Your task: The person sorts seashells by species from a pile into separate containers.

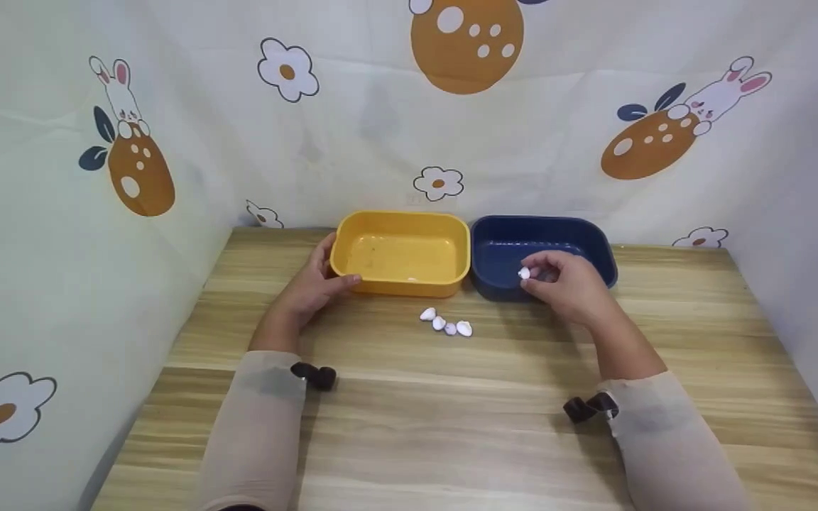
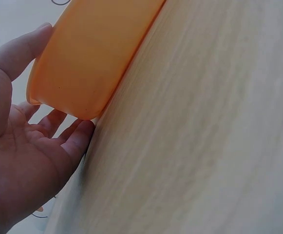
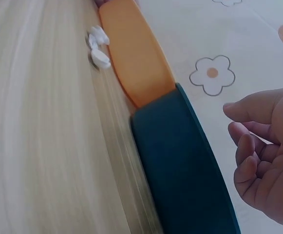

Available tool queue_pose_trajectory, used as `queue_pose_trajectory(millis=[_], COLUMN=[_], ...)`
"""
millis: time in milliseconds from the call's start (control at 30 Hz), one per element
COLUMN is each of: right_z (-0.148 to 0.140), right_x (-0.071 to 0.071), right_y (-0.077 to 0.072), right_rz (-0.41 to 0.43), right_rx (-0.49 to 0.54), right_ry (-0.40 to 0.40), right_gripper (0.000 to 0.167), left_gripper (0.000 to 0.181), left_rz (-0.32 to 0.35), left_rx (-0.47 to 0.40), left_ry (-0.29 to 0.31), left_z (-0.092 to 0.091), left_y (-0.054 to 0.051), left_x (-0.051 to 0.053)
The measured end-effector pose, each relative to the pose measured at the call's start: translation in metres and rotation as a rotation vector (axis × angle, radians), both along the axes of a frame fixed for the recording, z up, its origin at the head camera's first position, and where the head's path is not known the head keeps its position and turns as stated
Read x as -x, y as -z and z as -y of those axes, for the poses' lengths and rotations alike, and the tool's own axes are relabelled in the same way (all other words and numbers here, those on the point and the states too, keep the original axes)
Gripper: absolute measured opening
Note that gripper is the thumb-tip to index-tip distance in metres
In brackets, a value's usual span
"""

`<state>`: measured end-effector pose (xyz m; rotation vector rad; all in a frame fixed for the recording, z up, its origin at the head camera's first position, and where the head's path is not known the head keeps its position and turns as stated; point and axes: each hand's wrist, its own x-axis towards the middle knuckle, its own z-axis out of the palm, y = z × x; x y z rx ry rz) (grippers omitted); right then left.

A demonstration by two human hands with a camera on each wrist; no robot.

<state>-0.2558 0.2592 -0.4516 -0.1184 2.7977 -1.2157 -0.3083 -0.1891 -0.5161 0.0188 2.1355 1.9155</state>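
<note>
My left hand grips the left end of the yellow container, thumb at its front rim; the left wrist view shows the fingers spread around the orange-looking wall. Over the blue container, my right hand holds a small white piece at thumb and fingertips. From the right wrist, the hand shows beside the dark container, fingers bent, and the piece cannot be made out. Several small white pieces lie on the table before the yellow container.
Both containers stand side by side at the back of the wooden table, against a patterned cloth. Cloth also hangs at the left and right sides. A dark band is on the left wrist, another on the right.
</note>
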Motion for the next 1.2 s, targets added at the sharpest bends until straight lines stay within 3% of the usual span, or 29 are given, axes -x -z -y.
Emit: queue_pose_trajectory(millis=[667,1200], right_z=[-0.020,-0.002], right_x=[0.005,0.002], right_y=[-0.003,0.006], right_rz=[-0.092,-0.123], right_rx=[0.056,0.023], right_ry=[0.094,0.017], right_gripper=[0.032,0.031], left_gripper=[0.110,0.107], left_rz=[0.017,0.014], left_rx=[0.008,-0.014], left_ry=[-0.008,0.004], left_z=[0.001,-0.001], left_y=[0.001,0.002], left_x=[0.000,0.000])
